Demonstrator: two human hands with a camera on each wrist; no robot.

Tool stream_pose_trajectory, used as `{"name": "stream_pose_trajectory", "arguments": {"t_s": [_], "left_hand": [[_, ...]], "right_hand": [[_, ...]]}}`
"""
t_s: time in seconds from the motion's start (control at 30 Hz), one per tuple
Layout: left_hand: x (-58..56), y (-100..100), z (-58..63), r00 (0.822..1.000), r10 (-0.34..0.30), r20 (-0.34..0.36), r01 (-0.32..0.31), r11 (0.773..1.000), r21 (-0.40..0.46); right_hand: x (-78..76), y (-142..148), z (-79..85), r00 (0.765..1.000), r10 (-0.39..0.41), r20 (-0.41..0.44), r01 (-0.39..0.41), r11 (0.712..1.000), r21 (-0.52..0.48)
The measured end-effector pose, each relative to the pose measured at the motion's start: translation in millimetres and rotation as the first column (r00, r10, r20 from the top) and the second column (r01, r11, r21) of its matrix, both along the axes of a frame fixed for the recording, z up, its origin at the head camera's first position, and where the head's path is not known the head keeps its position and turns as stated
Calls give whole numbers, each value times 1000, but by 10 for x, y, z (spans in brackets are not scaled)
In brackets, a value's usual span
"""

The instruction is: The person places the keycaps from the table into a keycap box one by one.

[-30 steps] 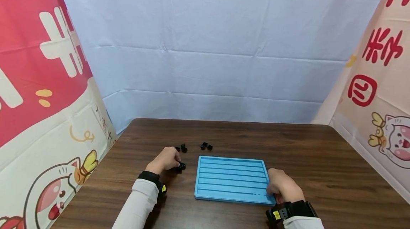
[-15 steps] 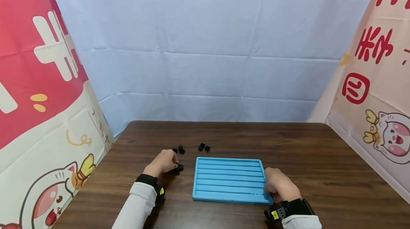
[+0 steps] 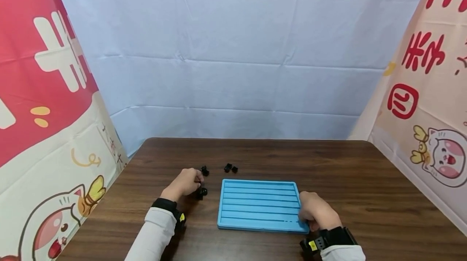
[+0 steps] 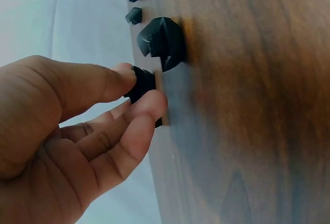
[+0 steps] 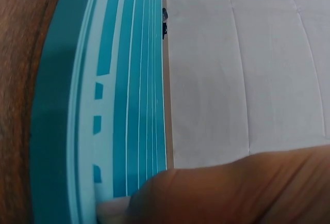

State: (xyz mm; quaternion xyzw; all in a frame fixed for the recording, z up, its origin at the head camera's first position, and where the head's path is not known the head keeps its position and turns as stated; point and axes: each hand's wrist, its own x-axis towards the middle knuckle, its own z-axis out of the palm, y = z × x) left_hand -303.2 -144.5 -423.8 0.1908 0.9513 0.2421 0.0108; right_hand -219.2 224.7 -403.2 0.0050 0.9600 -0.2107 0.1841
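My left hand (image 3: 186, 182) is left of the blue tray (image 3: 259, 225). In the left wrist view, its thumb and fingers close around a small black piece (image 4: 143, 83), partly hidden by the fingertips. A larger-looking angular black piece (image 4: 164, 42) stands just beyond. The head view shows one black piece (image 3: 202, 193) beside the fingers and another (image 3: 205, 170) behind them. My right hand (image 3: 318, 211) grips the tray's near right corner, thumb (image 4: 111, 79) of the left hand aside. In the right wrist view, the right thumb (image 5: 116, 207) presses on the ridged top; its other fingers are mostly hidden.
Two more small black pieces (image 3: 231, 168) lie behind the tray. Everything rests on a dark wooden table (image 3: 365, 188). A pale cloth (image 3: 233, 50) hangs behind it, and printed cloths (image 3: 434, 139) hang at both sides.
The left hand has shifted slightly away from the near black piece, which now shows more fully. The right hand stays at the tray's corner. The head view has turned a little.
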Motion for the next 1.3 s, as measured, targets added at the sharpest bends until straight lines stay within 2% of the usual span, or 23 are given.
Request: {"name": "stream_pose_trajectory", "arguments": {"t_s": [0.2, 0.57, 0.93, 1.3], "left_hand": [[-5, 14, 22, 1000, 4, 6, -4, 999, 33], [-16, 38, 36, 1000, 3, 11, -3, 998, 69], [-24, 26, 32, 1000, 19, 13, -20, 995, 99], [-15, 22, 53, 1000, -10, 13, 8, 990, 140]], "right_hand": [[7, 35, -1, 1000, 7, 15, -7, 1000, -27], [13, 45, -3, 1000, 28, 11, -28, 1000, -12], [-14, 39, 11, 1000, 3, 15, -3, 1000, -23], [-25, 26, -9, 1000, -8, 13, 8, 999, -33]]}}
